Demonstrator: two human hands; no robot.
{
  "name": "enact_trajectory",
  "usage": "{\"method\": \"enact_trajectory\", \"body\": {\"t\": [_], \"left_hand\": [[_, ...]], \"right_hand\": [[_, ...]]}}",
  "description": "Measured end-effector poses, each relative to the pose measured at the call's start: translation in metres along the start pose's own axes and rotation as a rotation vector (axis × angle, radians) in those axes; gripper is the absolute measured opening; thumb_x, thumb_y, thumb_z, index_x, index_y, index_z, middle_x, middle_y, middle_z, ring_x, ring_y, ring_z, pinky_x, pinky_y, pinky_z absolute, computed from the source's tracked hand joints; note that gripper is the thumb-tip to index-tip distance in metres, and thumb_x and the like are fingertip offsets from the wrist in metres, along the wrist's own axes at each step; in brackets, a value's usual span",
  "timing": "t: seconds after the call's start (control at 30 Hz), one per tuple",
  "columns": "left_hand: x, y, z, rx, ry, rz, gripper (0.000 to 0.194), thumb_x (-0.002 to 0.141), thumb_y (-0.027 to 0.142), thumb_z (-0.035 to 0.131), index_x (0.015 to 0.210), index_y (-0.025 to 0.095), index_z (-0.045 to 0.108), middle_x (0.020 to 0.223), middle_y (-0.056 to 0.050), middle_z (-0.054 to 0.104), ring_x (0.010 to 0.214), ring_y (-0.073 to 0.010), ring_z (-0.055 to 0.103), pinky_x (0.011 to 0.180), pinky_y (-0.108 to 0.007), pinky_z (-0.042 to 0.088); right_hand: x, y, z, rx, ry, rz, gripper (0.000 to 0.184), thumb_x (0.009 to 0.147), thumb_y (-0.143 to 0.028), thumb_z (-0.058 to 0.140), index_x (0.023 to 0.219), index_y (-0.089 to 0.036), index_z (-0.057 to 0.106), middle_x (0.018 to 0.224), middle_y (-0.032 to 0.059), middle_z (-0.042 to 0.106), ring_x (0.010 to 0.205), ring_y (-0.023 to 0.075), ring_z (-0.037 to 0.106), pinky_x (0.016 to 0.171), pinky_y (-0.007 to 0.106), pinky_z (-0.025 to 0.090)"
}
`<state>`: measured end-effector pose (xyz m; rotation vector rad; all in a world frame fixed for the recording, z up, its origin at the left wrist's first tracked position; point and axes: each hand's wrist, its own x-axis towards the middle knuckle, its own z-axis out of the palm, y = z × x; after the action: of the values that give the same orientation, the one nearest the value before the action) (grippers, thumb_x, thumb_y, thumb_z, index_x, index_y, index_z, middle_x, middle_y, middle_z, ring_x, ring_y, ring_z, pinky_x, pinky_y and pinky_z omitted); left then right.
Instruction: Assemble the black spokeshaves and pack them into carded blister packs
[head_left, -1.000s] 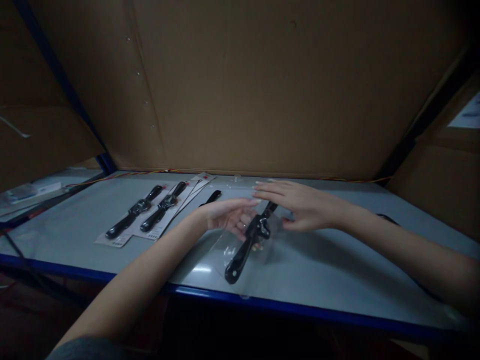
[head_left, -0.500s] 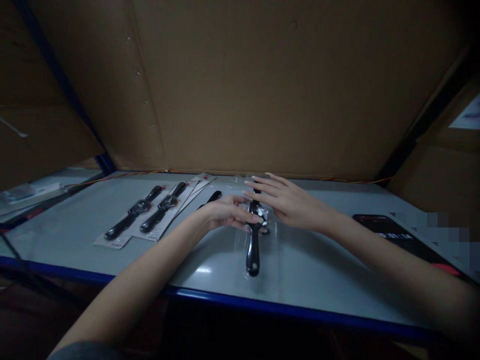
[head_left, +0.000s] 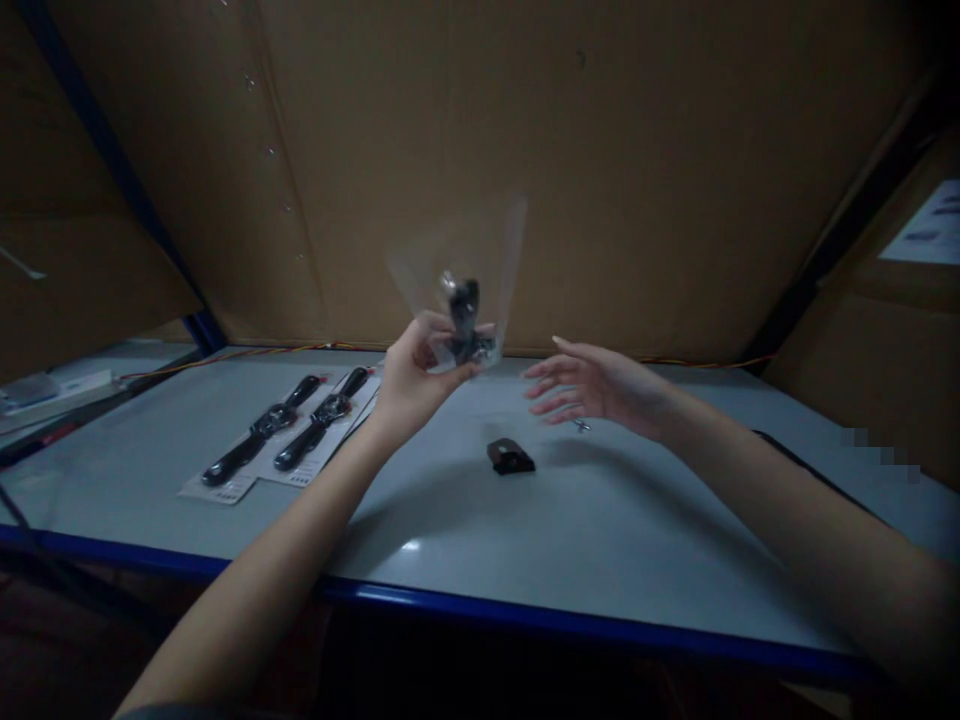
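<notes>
My left hand (head_left: 411, 375) is raised above the table, shut on a clear plastic bag (head_left: 457, 280). A black watch (head_left: 465, 320) sits inside the bag, its strap partly hidden by my fingers. My right hand (head_left: 596, 388) hangs open and empty to the right of the bag, just above a small metal piece (head_left: 581, 426). A small black block (head_left: 510, 456) lies on the grey table (head_left: 600, 520) below the gap between my hands. Further left, two black watches (head_left: 262, 432) (head_left: 319, 425) lie on white cards (head_left: 225, 488).
The table's near edge is a blue metal rail (head_left: 480, 606). Brown cardboard (head_left: 510, 150) lines the back and sides. Orange and yellow wires (head_left: 300, 346) run along the table's back edge. A thin black line (head_left: 817, 465) crosses the table at the right.
My left hand has lifted the bag with the watch off the table and up. My right hand has moved away from it. The small black block now shows where the bag lay.
</notes>
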<state>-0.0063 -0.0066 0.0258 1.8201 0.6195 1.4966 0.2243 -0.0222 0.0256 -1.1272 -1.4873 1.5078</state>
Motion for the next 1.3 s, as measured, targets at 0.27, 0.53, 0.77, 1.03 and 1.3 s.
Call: {"method": "enact_trajectory", "body": {"t": [0.27, 0.53, 0.77, 1.03, 1.3], "left_hand": [[-0.017, -0.007, 0.007, 0.494, -0.438, 0.095, 0.044, 0.072, 0.001, 0.048, 0.109, 0.022, 0.055, 0.115, -0.006, 0.061, 0.109, -0.0189, 0.056, 0.095, -0.032, 0.038], [-0.005, -0.031, 0.007, 0.184, 0.179, -0.166, 0.055, 0.066, 0.024, 0.069, 0.114, 0.019, 0.042, 0.126, -0.014, 0.048, 0.119, -0.0245, 0.044, 0.1, -0.037, 0.034], [-0.006, -0.024, 0.016, -0.646, -0.17, -0.863, 0.038, 0.08, 0.048, 0.054, 0.097, 0.015, 0.054, 0.079, -0.007, 0.062, 0.065, -0.0185, 0.062, 0.067, -0.036, 0.05], [-0.007, -0.035, 0.011, -0.573, 0.048, -0.82, 0.011, 0.082, 0.012, 0.053, 0.092, 0.014, 0.056, 0.073, -0.004, 0.064, 0.063, -0.0164, 0.065, 0.067, -0.034, 0.054], [0.016, -0.02, -0.021, -0.554, 0.371, -0.726, 0.019, 0.081, 0.01, 0.051, 0.099, 0.008, 0.057, 0.063, -0.003, 0.064, 0.057, -0.0145, 0.065, 0.066, -0.027, 0.056]], "right_hand": [[-0.005, 0.021, 0.038, 0.159, -0.335, 0.103, 0.044, 0.086, -0.046, 0.042, 0.12, -0.018, 0.048, 0.112, 0.0139, 0.064, 0.095, 0.0254, 0.065, 0.082, 0.044, 0.051], [-0.003, 0.019, 0.039, -0.009, -0.081, -0.036, 0.047, 0.084, -0.034, 0.046, 0.127, -0.017, 0.039, 0.12, 0.0141, 0.06, 0.093, 0.0233, 0.066, 0.078, 0.039, 0.054], [0.02, 0.015, 0.041, 0.038, -0.029, -0.086, 0.048, 0.076, -0.027, 0.06, 0.122, -0.019, 0.049, 0.097, 0.0079, 0.067, 0.07, 0.0154, 0.064, 0.066, 0.03, 0.053], [0.046, 0.011, 0.039, -0.657, 0.127, -0.197, 0.051, 0.083, -0.062, 0.039, 0.091, -0.018, 0.063, 0.059, 0.0034, 0.058, 0.054, 0.0167, 0.057, 0.048, 0.027, 0.043], [0.084, 0.029, -0.027, -1.021, 0.286, -0.258, 0.036, 0.078, -0.045, 0.052, 0.095, -0.017, 0.065, 0.081, 0.0074, 0.067, 0.075, 0.0205, 0.062, 0.065, 0.03, 0.045]]}}
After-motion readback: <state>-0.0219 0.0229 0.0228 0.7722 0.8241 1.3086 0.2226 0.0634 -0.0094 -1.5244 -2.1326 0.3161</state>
